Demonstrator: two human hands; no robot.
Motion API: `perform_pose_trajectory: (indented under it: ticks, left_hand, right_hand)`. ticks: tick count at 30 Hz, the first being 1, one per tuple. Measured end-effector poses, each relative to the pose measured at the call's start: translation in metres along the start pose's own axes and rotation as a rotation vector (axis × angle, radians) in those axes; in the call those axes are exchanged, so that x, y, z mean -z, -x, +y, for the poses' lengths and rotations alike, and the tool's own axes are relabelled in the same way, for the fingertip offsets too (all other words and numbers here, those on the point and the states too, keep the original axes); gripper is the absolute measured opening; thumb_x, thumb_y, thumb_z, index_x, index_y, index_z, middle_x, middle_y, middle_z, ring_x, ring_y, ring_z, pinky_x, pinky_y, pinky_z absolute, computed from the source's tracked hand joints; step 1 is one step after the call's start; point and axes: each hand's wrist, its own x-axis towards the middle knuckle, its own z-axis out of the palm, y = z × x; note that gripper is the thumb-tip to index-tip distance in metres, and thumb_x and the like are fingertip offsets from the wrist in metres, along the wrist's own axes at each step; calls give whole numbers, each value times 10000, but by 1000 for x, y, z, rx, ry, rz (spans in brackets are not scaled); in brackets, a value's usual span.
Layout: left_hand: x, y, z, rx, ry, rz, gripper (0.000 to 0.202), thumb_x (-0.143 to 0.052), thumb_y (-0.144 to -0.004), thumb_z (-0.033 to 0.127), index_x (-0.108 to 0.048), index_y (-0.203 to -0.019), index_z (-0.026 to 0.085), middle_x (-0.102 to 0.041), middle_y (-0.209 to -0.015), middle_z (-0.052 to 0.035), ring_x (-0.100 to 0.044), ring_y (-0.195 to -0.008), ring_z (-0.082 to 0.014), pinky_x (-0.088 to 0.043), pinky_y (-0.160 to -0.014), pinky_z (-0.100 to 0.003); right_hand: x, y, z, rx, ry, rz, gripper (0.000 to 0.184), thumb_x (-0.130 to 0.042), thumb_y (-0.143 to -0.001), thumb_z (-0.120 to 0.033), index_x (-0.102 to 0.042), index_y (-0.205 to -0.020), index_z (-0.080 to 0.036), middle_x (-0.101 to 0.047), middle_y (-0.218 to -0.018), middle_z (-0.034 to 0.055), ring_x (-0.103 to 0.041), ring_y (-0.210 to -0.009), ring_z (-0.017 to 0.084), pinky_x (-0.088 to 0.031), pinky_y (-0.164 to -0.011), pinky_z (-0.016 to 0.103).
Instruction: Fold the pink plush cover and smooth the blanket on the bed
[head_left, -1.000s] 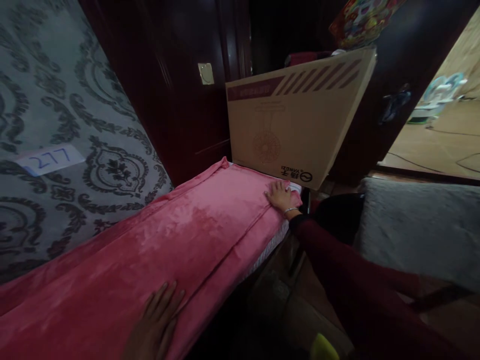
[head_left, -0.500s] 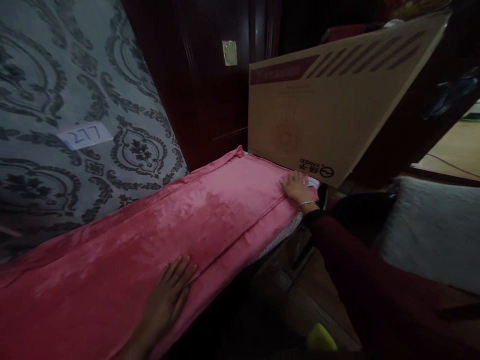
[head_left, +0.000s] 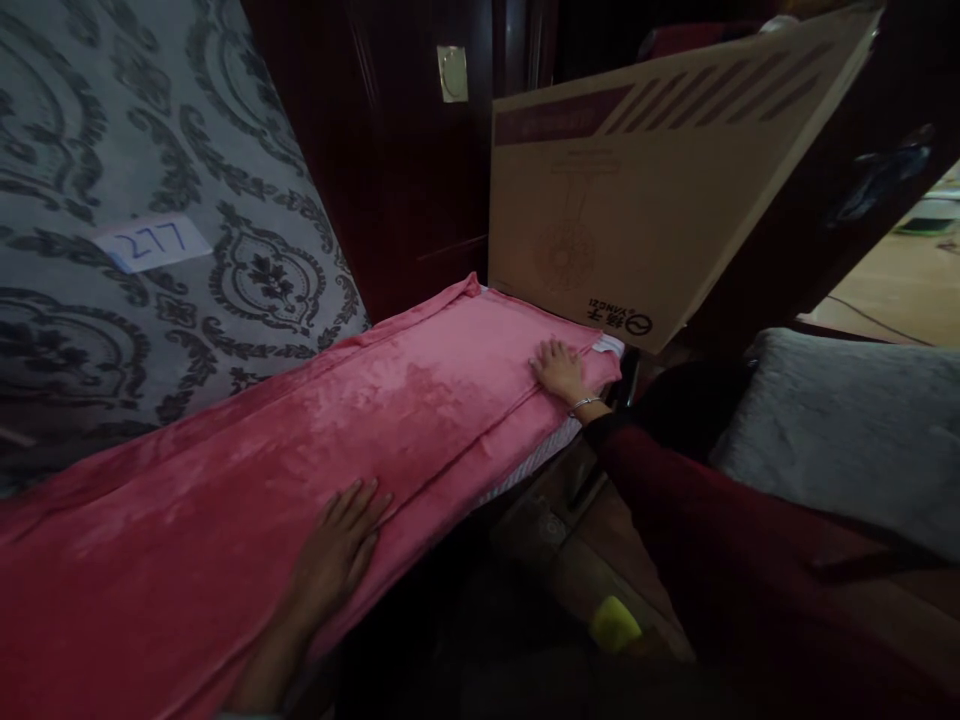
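Observation:
A long pink plush cover [head_left: 390,410] lies over a bench-like piece along the wall, with a fold line running near its front edge. My left hand [head_left: 337,550] rests flat on the nearer part of the cover, its fingers stretched out. Farther along, my right hand [head_left: 560,370] lies on the cover near its far right corner, fingers spread, a silver bracelet at the wrist. White fabric [head_left: 609,345] shows beyond that corner, and striped fabric [head_left: 529,465] peeks out below the front edge.
A large cardboard box [head_left: 645,200] stands behind the far end. Patterned wallpaper [head_left: 270,270] with a paper label [head_left: 154,243] borders the left side. A grey fluffy seat [head_left: 847,430] is at right, and a yellow object [head_left: 615,625] lies low on the floor.
My right hand has slid a little leftward over the cover, off its end corner. My left hand stays about where it was. The whole view has shifted slightly.

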Motion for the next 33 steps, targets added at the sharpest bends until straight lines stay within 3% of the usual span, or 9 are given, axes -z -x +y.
perform_pose_trajectory:
  ticks: [2,4,8,13,16,20,23,28,33]
  left_hand:
    - [3,-2,2,15,22,-32,509,-406,-1042,318,-551,-1530,332,-503,-1620,-54,-471,-1502,-257,-410,-1223,-518]
    - [6,-4,4,33,40,-58,514,-402,-1044,328,-539,-1539,331,-486,-1633,-54,-448,-1518,-259,-394,-1234,-527]
    - [11,-7,11,63,70,-101,517,-383,-1050,343,-537,-1542,309,-463,-1647,-67,-424,-1534,-266,-370,-1246,-546]
    - [16,-10,18,123,118,-158,541,-413,-1046,380,-495,-1572,286,-455,-1653,-75,-399,-1549,-255,-317,-1278,-534]
    - [24,-21,29,210,139,-195,552,-441,-1041,416,-494,-1572,274,-478,-1640,-74,-410,-1541,-259,-292,-1288,-539]
    - [32,-52,54,273,123,-192,564,-425,-1059,412,-433,-1610,293,-425,-1677,-67,-331,-1582,-267,-210,-1313,-555]
    - [25,-71,72,307,99,-228,587,-452,-1051,453,-412,-1621,316,-352,-1716,-63,-258,-1608,-310,-178,-1307,-600]
    - [9,-75,88,408,65,-287,632,-436,-1044,518,-378,-1639,309,-291,-1740,-85,-208,-1615,-367,-185,-1275,-659]
    - [22,-63,87,362,175,-352,637,-433,-1049,515,-361,-1644,301,-310,-1733,-79,-221,-1617,-323,-188,-1296,-603]
  right_hand:
    - [-1,10,-15,74,14,41,686,-244,-1080,-498,-328,-1651,-126,-264,-1725,197,-233,-1591,339,-246,-1242,615]
    - [-5,22,-25,103,10,-15,682,-252,-1079,-503,-334,-1653,-145,-261,-1731,169,-237,-1593,330,-256,-1244,602]
    - [-9,40,-23,29,-11,-118,663,-241,-1090,-468,-333,-1653,-130,-244,-1738,152,-234,-1598,310,-260,-1252,574]
    - [0,51,-34,-6,-81,-66,691,-198,-1095,-479,-338,-1639,-78,-280,-1712,220,-245,-1586,361,-298,-1209,639]
    - [5,70,-72,199,-107,-7,683,-221,-1089,-474,-342,-1648,-100,-278,-1712,219,-238,-1585,381,-266,-1220,655]
    - [5,107,-131,544,-142,-69,616,-258,-1096,-479,-367,-1656,-247,-277,-1733,120,-235,-1594,355,-244,-1236,650]
    - [2,130,-154,621,-124,-105,595,-299,-1095,-515,-401,-1639,-296,-280,-1736,89,-232,-1596,349,-243,-1234,654]
    - [-7,142,-155,612,-77,-107,575,-324,-1094,-516,-449,-1613,-302,-319,-1721,81,-239,-1594,342,-272,-1228,641]
    - [-17,141,-150,628,-54,-50,555,-318,-1090,-489,-487,-1589,-315,-372,-1698,69,-290,-1573,339,-325,-1200,632]
